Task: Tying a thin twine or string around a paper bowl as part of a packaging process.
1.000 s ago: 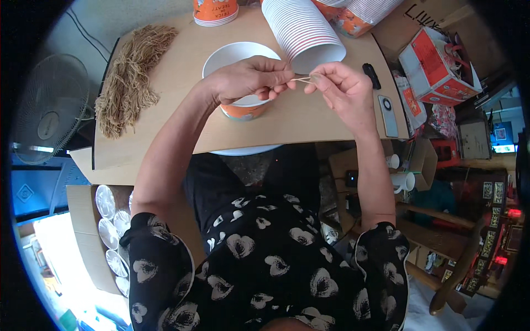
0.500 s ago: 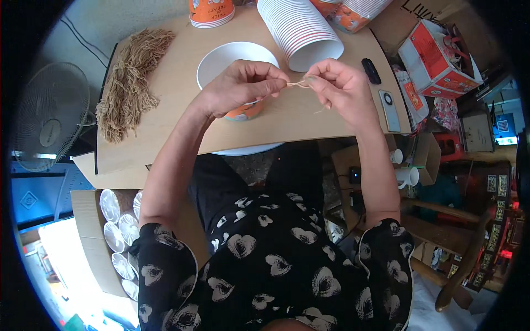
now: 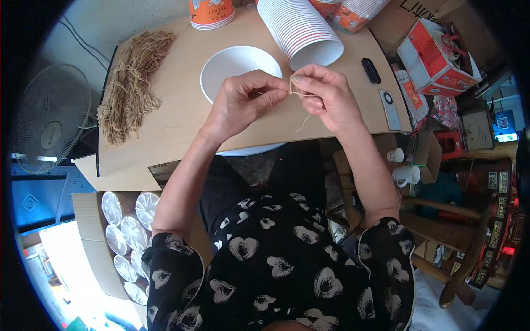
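A thin tan string point(image 3: 298, 94) runs between my two hands above the table. The thumb and fingertips of my left hand point(image 3: 243, 105) pinch it at one side. My right hand point(image 3: 327, 96) grips it as well, with the string bent up near the thumb tip and a loose end hanging below the fingers. Just behind my left hand stands a white-lined paper bucket point(image 3: 234, 66), its near side covered by that hand. On the left of the table lies a thick bundle of tan strings point(image 3: 135, 83).
A stack of nested paper buckets point(image 3: 301, 36) leans at the back, near an orange bucket point(image 3: 211, 12). A black device point(image 3: 371, 70) and a grey phone-like object point(image 3: 390, 110) lie along the right edge. A fan point(image 3: 52, 121) stands left, above a carton of wrapped stacks point(image 3: 132, 231).
Both hands have come a little nearer to me and closer together. The string, stretched fairly straight before, now bends at my right fingertips, and its loose end hangs longer.
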{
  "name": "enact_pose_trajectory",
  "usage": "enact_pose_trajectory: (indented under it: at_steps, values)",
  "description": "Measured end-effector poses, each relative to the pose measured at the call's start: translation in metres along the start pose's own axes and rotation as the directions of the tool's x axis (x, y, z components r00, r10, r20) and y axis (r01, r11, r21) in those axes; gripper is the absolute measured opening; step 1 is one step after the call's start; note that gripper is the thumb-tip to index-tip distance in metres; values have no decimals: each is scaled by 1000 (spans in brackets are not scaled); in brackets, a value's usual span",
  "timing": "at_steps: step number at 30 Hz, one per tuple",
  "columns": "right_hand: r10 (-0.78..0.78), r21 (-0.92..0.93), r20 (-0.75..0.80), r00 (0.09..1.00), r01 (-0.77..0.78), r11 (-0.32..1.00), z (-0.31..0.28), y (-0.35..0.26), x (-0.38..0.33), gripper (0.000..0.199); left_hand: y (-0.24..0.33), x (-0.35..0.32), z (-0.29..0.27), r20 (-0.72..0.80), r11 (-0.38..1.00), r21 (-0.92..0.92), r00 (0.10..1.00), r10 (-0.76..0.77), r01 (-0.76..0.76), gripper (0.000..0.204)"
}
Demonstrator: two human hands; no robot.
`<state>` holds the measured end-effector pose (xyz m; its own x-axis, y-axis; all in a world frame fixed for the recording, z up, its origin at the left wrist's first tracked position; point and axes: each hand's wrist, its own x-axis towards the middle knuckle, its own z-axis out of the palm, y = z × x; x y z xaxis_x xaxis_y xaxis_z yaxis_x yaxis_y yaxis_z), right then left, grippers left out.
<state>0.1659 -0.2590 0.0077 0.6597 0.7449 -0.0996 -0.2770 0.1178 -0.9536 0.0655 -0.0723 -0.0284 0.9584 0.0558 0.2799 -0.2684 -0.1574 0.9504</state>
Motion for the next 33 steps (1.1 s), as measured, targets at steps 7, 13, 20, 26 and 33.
enact_pose_trajectory:
  at_steps: [7, 13, 20, 26, 33]
  values:
    - [68, 100, -47, 997, -63, 993, 4, 11, 0, 5, 3, -4, 14, -179, 991, -21, 976, 124, -130, 13]
    - [84, 141, -49, 995, -76, 987, 7, 14, -1, 5, -4, -8, 15, -187, 934, 226, 929, 320, -276, 15]
    - [135, 84, -24, 991, -132, 988, 5, 15, -2, 7, -2, -11, 12, -190, 858, 405, 889, 416, -315, 14]
    - [127, -15, -42, 991, -128, 992, 0, 13, 0, 19, -2, -5, 0, -231, 999, -13, 972, 41, -45, 10]
    - [-589, -498, -130, 797, 462, 734, 6, 30, -18, 15, 4, -1, -10, -70, 836, -475, 936, -346, 274, 20]
